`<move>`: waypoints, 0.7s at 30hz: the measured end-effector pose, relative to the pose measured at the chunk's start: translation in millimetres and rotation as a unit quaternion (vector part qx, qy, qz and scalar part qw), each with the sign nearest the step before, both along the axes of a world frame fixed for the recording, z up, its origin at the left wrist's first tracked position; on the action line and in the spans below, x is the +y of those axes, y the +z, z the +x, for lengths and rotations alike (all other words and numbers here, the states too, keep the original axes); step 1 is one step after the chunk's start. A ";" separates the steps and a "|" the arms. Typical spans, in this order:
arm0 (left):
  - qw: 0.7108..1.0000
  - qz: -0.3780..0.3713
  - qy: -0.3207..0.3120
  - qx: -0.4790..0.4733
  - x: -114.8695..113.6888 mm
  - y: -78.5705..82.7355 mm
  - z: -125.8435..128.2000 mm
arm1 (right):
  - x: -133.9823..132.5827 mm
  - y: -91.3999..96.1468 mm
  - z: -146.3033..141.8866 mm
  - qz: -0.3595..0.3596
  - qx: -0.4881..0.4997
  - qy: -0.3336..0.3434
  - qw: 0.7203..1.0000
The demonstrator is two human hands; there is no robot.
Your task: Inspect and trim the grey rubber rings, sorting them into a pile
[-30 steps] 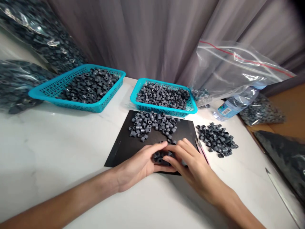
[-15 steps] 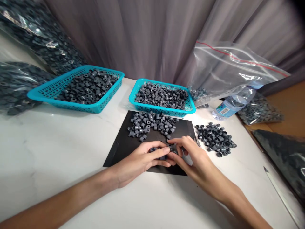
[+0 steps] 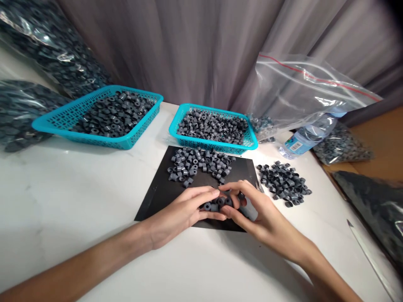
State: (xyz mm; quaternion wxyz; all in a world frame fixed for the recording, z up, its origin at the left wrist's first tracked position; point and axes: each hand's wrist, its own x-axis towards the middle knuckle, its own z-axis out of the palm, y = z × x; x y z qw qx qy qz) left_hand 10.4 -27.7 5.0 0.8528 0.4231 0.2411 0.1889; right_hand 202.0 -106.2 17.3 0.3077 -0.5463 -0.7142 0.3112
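Above the near part of a black mat, my left hand curls around several small dark grey plastic caps, some with a round hole showing. My right hand meets it from the right, its thumb and fingers closed around more of the same caps at the left hand's fingertips. One dark cap shows between the right hand's fingers. How many each hand holds is partly hidden by the fingers. Beyond the hands, a pile of loose grey caps lies on the mat's far half.
Two turquoise baskets, one at the left and one behind the mat, hold grey caps. Another cap pile lies right of the mat. A water bottle, a clear zip bag and filled bags stand around.
My fingers have parted a little, so more caps show between the hands. The loose pile and baskets look the same; the view has shifted slightly.
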 end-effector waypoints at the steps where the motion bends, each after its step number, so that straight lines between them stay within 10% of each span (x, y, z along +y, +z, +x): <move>1: 1.000 0.001 -0.003 -0.004 0.1 0.1 0.3 | -0.2 0.8 -0.2 -0.004 0.005 0.006 1.000; 21: 0.998 -0.015 0.013 0.059 1.2 -1.1 -1.1 | 1.4 -13.0 -4.1 0.141 0.104 -0.103 0.979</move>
